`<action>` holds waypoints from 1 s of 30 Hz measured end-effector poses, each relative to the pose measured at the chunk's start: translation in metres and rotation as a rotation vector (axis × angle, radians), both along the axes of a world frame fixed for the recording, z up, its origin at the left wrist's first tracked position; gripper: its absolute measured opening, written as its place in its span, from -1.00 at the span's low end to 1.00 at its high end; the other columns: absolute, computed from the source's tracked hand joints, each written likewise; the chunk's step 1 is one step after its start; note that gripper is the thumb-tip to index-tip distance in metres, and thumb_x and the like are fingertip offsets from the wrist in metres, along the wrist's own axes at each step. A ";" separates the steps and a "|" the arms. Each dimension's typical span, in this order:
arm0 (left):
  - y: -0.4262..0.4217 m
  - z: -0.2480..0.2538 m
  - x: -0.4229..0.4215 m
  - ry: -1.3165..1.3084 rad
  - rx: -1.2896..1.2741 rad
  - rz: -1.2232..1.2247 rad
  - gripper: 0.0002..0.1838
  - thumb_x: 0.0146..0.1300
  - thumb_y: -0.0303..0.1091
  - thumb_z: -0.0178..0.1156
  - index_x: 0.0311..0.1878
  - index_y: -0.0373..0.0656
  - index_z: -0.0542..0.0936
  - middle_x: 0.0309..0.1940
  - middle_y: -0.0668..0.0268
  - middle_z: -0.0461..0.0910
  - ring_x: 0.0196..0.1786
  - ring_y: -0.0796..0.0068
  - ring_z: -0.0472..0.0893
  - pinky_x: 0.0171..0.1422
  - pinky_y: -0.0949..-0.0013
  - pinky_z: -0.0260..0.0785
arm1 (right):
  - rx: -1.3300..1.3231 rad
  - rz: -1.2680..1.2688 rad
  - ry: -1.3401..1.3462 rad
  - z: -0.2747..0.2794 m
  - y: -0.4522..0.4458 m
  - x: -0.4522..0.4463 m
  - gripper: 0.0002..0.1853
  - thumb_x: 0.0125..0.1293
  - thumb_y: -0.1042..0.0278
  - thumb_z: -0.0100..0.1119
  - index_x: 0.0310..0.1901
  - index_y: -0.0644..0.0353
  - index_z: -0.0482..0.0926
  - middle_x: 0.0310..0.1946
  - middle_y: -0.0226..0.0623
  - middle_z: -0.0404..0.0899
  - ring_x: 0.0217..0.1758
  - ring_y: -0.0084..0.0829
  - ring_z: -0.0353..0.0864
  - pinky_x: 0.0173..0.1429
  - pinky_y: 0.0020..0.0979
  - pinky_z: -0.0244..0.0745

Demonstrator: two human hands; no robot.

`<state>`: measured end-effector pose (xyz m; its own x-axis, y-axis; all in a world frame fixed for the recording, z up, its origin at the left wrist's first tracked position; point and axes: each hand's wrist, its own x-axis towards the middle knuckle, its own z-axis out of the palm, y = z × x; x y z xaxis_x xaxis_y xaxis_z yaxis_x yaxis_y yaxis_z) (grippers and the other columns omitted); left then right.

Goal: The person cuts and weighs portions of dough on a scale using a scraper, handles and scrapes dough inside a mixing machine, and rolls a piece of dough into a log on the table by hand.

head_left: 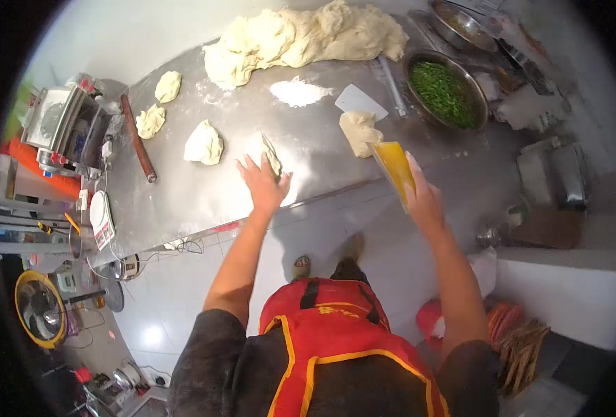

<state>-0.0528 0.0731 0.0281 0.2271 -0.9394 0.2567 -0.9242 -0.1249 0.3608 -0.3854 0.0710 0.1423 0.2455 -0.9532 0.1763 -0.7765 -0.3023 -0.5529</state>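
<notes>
My left hand [263, 186] reaches onto the metal table with its fingers spread. Its fingertips touch the near side of a small dough piece [265, 149]. In my right hand [422, 194] is a yellow dough scraper [394, 165], tilted, with its far end against another dough piece [358, 133]. My fingers partly cover the scraper. A third dough piece [204, 144] lies left of my left hand. Farther left are two smaller lumps, one dough lump [151, 121] and another dough lump [168, 87]. A large dough mass [304, 38] stretches along the back.
White flour [299, 92] is heaped mid-table, near a white flat scraper [361, 102] and a metal rod [392, 87]. A bowl of chopped greens [444, 94] stands at right. A rolling pin [138, 139] and a white scale [102, 219] lie along the left side.
</notes>
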 end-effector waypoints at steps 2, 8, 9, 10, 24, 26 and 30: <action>0.006 0.001 -0.024 0.051 -0.101 0.108 -0.08 -0.06 -0.18 0.36 0.31 -0.39 0.13 0.22 -0.54 -0.09 0.35 -0.45 -0.13 0.39 -0.20 -0.25 | -0.042 0.115 0.113 -0.009 -0.039 0.001 -0.39 0.25 0.47 -0.04 0.35 0.04 0.10 -0.15 0.06 0.55 -0.18 0.06 0.57 -0.12 -0.08 0.48; -0.008 0.012 -0.085 0.134 -0.187 -0.023 -0.26 0.04 -0.32 0.28 0.29 -0.27 0.22 0.26 -0.13 0.17 0.32 -0.20 0.12 0.36 -0.06 -0.02 | 0.143 0.294 0.177 -0.036 -0.106 -0.011 -0.34 0.20 0.49 -0.01 0.35 0.02 0.09 -0.02 0.01 0.51 -0.09 0.06 0.53 -0.05 -0.09 0.46; -0.014 0.000 -0.098 0.299 -0.125 -0.060 -0.32 0.04 -0.32 0.28 0.24 -0.23 0.28 0.17 -0.04 0.30 0.23 -0.10 0.26 0.29 0.04 0.11 | 0.149 0.314 0.194 -0.038 -0.107 -0.013 -0.34 0.20 0.49 -0.02 0.36 0.02 0.07 -0.15 0.03 0.52 -0.19 0.07 0.54 -0.12 -0.07 0.47; -0.028 -0.008 -0.111 0.461 -0.079 -0.100 -0.39 0.04 -0.32 0.28 0.19 -0.20 0.34 0.08 0.04 0.42 0.13 0.00 0.39 0.22 0.13 0.25 | 0.141 0.330 0.209 -0.039 -0.112 -0.012 -0.33 0.20 0.49 -0.02 0.37 0.02 0.05 -0.28 0.05 0.54 -0.29 0.07 0.56 -0.20 -0.04 0.48; -0.096 -0.031 -0.186 0.496 0.209 0.267 -0.69 0.08 -0.25 0.22 -0.13 -0.15 0.47 -0.25 0.11 0.57 -0.27 0.08 0.57 -0.16 0.17 0.42 | 0.249 0.325 0.120 -0.069 -0.141 0.014 -0.29 0.18 0.49 0.02 0.37 0.06 0.01 -0.46 0.11 0.55 -0.38 0.12 0.55 -0.26 0.01 0.45; -0.094 -0.029 -0.184 0.643 0.177 0.271 -0.75 0.11 -0.27 0.21 -0.18 -0.17 0.49 -0.38 0.15 0.57 -0.38 0.18 0.57 -0.24 0.25 0.42 | 0.256 0.341 0.066 -0.074 -0.146 0.007 -0.29 0.18 0.49 0.01 0.37 0.06 0.01 -0.46 0.12 0.55 -0.37 0.14 0.55 -0.23 0.02 0.44; -0.077 -0.039 -0.164 0.944 0.101 0.309 -0.84 0.18 -0.32 0.17 -0.24 -0.19 0.52 -0.55 0.27 0.53 -0.50 0.42 0.54 -0.35 0.40 0.38 | 0.391 0.389 0.135 -0.049 -0.121 -0.026 -0.31 0.20 0.47 -0.02 0.37 0.06 0.00 -0.28 0.14 0.54 -0.23 0.14 0.55 -0.13 -0.02 0.45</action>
